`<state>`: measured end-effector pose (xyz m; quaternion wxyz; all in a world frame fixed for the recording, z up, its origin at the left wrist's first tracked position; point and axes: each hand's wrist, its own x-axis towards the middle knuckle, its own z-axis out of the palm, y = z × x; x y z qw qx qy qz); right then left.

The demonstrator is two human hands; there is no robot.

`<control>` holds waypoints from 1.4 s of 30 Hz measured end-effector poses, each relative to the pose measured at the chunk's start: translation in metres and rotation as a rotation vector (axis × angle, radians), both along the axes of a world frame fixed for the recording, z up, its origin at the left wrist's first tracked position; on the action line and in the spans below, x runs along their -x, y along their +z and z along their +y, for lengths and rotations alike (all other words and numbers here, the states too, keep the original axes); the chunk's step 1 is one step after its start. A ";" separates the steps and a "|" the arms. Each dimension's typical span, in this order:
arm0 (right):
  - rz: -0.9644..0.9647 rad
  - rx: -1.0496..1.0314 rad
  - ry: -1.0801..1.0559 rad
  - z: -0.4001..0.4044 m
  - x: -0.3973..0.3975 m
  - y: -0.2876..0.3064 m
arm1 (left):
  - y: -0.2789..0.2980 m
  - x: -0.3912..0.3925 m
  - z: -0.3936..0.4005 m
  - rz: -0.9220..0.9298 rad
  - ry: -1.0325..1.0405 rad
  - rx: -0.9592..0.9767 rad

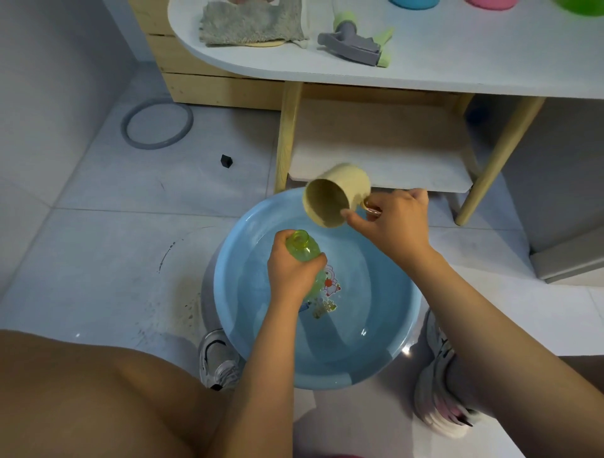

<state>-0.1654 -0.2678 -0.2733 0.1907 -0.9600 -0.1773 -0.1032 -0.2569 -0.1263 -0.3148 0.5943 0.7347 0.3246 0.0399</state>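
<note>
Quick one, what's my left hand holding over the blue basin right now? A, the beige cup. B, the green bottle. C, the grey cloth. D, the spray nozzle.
B: the left hand grips the uncapped green bottle above the blue basin, while the beige cup is in the right hand.

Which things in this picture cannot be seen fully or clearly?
1. Head view: the lower part of the bottle is covered by the left hand gripping it.
2. Head view: the cup is blurred, and the right hand hides most of its handle.
3. Head view: the blue bowl, pink bowl and green bowl are cut off by the top edge.
4. Head view: the drawing in the basin is partly behind the left hand and bottle.
</note>
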 end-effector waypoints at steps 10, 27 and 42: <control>0.793 -0.194 -0.240 -0.017 -0.008 0.043 | 0.068 -0.008 0.036 -0.112 -0.273 0.034; 0.612 -0.650 -0.178 -0.075 -0.039 0.231 | 0.280 -0.074 0.027 -0.330 -0.578 -0.046; 0.517 -0.586 -0.449 -0.104 -0.114 0.213 | 0.287 -0.207 -0.056 -0.373 -0.443 -0.091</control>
